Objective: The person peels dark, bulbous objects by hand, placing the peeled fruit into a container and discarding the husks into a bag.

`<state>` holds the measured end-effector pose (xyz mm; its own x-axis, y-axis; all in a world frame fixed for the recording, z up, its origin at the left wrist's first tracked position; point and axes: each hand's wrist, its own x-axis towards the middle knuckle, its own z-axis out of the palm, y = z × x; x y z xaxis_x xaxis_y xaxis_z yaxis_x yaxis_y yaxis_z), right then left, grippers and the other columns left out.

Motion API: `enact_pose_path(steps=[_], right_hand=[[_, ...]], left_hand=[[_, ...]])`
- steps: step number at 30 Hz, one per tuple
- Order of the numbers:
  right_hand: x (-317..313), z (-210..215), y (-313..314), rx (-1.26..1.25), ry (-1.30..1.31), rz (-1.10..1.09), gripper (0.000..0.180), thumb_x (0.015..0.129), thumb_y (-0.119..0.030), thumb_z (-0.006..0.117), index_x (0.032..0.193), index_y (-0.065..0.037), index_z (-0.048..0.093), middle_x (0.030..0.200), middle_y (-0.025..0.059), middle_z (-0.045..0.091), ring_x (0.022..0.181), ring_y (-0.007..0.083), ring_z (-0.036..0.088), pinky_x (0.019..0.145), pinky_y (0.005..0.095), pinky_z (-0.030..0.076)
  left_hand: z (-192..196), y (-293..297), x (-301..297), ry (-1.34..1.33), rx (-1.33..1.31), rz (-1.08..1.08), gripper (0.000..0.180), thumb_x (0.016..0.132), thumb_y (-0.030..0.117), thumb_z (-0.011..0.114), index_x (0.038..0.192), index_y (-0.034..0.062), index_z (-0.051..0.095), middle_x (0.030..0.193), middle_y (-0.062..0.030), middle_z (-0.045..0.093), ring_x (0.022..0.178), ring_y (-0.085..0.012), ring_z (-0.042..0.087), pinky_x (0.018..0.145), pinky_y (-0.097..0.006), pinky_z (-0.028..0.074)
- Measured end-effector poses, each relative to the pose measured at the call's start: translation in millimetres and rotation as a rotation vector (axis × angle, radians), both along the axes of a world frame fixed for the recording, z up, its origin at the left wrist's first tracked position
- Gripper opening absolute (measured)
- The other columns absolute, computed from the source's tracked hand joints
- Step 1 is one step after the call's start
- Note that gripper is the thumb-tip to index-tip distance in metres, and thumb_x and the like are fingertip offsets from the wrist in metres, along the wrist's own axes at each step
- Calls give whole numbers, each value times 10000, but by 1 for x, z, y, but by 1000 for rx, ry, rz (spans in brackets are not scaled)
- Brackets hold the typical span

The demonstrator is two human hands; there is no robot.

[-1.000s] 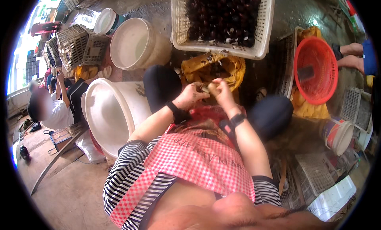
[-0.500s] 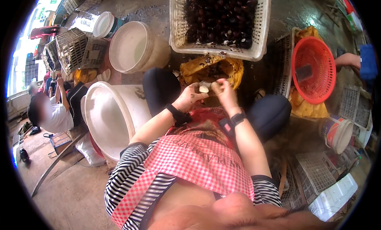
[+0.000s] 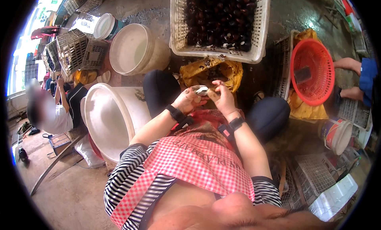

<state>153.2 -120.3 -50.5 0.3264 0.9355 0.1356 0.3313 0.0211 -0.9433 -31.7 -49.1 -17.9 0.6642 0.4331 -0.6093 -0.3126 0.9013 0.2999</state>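
Above my lap, my left hand [image 3: 188,100] is closed round a partly peeled water chestnut [image 3: 202,90] with white flesh showing. Dark smudges mark the fingers. My right hand [image 3: 223,100] comes up close against it from the right, thumb and fingers pinched together. Whatever lies in that pinch is too small and hidden to make out. Just beyond both hands lies an open yellow sack [image 3: 231,73] with dark scraps in it. Farther off stands a white slatted crate [image 3: 260,33] full of dark, glossy water chestnuts [image 3: 220,19].
Left of my knee lies a big white tub [image 3: 133,107], a pale bucket [image 3: 152,51] behind it. A red basket [image 3: 327,71] rests at the right, near a bystander's legs [image 3: 349,65]. A paint pail [image 3: 337,134] sits below. Another person [image 3: 59,117] works at far left.
My right hand has shifted slightly and its fingers have drawn in against the water chestnut. The left hand has turned a little. At right, more of the bystander's legs shows.
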Motion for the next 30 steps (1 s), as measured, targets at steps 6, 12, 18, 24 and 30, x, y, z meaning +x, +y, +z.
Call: enact_pose_path(steps=[6, 12, 18, 24, 30], right_hand=[[11, -25, -3, -217, 152, -190, 498, 877, -538, 680, 1015, -64, 614, 806, 84, 632, 739, 208, 638, 666, 328, 501], [33, -33, -3, -553, -35, -223, 487, 886, -533, 667, 1037, -73, 611, 773, 93, 661, 690, 259, 649, 655, 360, 516], [8, 15, 2, -13, -139, 22, 436, 901, -457, 683, 1058, -58, 605, 854, 111, 668, 722, 242, 640, 675, 334, 515], [13, -9, -5, -301, 137, -94, 466, 900, -481, 676, 1093, -62, 609, 843, 108, 660, 718, 251, 639, 672, 341, 514], [32, -42, -7, -499, 67, -293, 452, 909, -502, 660, 1052, -74, 636, 794, 86, 670, 701, 226, 643, 669, 335, 511]], left_hand=[[-4, 9, 9, 165, 110, -130, 380, 940, 76, 631, 1308, 92, 534, 1102, -52, 655, 992, -217, 669, 821, -353, 574], [26, 4, 19, 154, 31, -144, 362, 951, 70, 610, 1305, 89, 537, 1103, -50, 644, 1066, -212, 642, 866, -377, 567], [10, -2, 11, 7, 2, -18, 371, 919, 54, 629, 1276, 96, 537, 1081, -56, 648, 963, -207, 671, 785, -316, 573], [5, 3, 8, 152, 151, -177, 434, 905, 151, 705, 1298, 99, 529, 1086, -53, 660, 975, -195, 661, 774, -312, 541], [22, 0, 14, 144, 71, -128, 388, 957, 148, 636, 1327, 106, 526, 1138, -52, 644, 1102, -219, 639, 860, -363, 549]])
